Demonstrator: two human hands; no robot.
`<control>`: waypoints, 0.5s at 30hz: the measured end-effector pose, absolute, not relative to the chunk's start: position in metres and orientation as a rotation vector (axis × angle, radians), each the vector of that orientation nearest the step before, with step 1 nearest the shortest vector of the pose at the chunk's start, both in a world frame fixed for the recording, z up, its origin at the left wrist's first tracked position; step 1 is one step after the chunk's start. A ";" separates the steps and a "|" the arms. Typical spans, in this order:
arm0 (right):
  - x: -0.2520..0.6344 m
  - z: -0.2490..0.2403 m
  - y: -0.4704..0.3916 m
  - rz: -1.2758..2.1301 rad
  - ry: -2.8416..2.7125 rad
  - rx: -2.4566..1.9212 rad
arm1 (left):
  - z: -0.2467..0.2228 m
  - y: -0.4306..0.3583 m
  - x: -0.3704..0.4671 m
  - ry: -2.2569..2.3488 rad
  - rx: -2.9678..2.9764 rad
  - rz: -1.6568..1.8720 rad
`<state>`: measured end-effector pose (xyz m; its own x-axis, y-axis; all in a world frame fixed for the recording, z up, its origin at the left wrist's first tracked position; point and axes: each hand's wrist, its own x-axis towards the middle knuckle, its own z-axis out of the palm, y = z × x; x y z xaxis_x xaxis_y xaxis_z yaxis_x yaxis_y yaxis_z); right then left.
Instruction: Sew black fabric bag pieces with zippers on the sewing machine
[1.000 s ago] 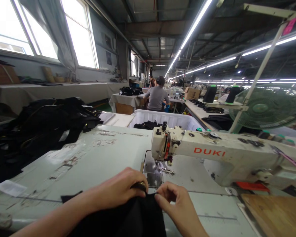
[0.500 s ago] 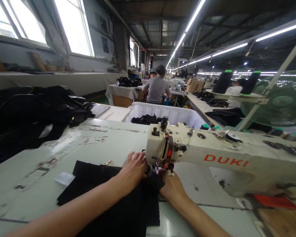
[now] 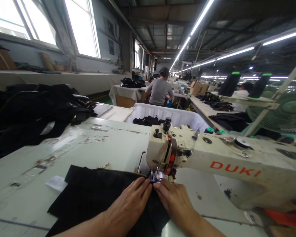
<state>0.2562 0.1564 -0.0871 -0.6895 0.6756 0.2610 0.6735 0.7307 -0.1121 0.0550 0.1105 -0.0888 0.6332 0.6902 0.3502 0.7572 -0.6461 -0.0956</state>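
Observation:
A piece of black fabric [image 3: 93, 189] lies on the pale sewing table under both arms, its edge at the presser foot [image 3: 156, 176] of a sewing machine [image 3: 197, 154]. My left hand [image 3: 133, 199] presses on the fabric just left of the foot, fingers together and pinching its edge. Right of it, my right hand [image 3: 174, 197] also grips the fabric edge, fingertips close to the foot. A metal zipper pull [image 3: 105, 165] shows at the fabric's far edge. Something white and flat [image 3: 56, 183] sticks out from under its left side. The needle point is hard to make out.
Dark garments [image 3: 39, 112] are heaped at the left. Behind the machine stands a white plastic bin [image 3: 187, 115] with black pieces inside. Thread cones [image 3: 230, 84] and a fan [image 3: 283, 110] are at the right. A person [image 3: 160, 89] sits farther back, facing away.
My left hand has drawn back from beside the machine head to in front of the foot. My right hand has come out from behind the fabric, beside the left. The fabric has shifted toward me.

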 end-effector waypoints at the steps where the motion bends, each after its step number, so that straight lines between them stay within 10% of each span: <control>1: 0.259 -0.090 0.156 -0.056 -2.639 -0.975 | -0.090 0.108 0.055 -1.179 -2.616 -0.425; 15: 0.246 -0.103 0.162 -0.399 -2.405 -0.901 | -0.077 0.140 0.033 -1.262 -2.872 -0.452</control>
